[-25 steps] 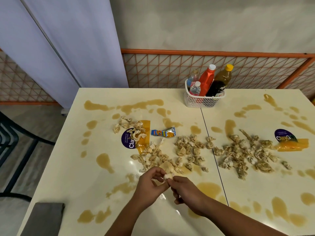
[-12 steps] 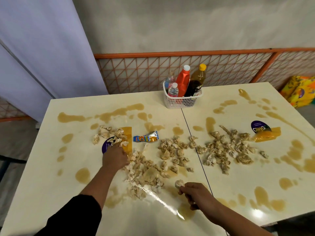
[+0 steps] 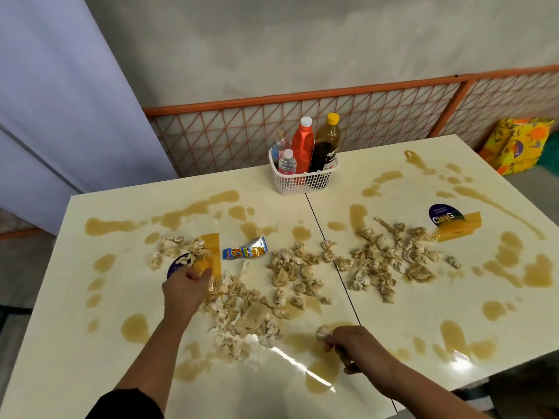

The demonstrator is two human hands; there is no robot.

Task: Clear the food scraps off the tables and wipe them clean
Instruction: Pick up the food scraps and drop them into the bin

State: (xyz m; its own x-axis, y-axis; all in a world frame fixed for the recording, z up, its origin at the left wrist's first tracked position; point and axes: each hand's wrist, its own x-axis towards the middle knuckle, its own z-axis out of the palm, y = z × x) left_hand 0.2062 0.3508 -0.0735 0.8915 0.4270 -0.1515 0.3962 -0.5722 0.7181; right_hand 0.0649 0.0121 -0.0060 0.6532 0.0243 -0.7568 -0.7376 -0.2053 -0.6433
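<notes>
Two hands gather scraps [image 3: 290,269] on the table [image 3: 75,358]: right hand [image 3: 352,343] pinches one wad [image 3: 323,331], left hand [image 3: 185,287] curls fingers over far ones, grip unclear; heaping likely follows.

The two tables [image 3: 60,358] have a smooth, glossy cream top that throws back bright glare near the near edge. The brown spills [image 3: 134,328] on it look wet and shiny, and the scraps [image 3: 284,273] strewn across the middle are pale, crumpled and rough. Among them the snack wrapper [image 3: 245,252] is shiny and foil-like, the basket [image 3: 302,184] at the far edge is white plastic lattice holding plastic bottles [image 3: 302,146], the railing [image 3: 242,101] behind looks like orange-painted metal with thin wire mesh, and the wall [image 3: 302,40] is matt.
</notes>
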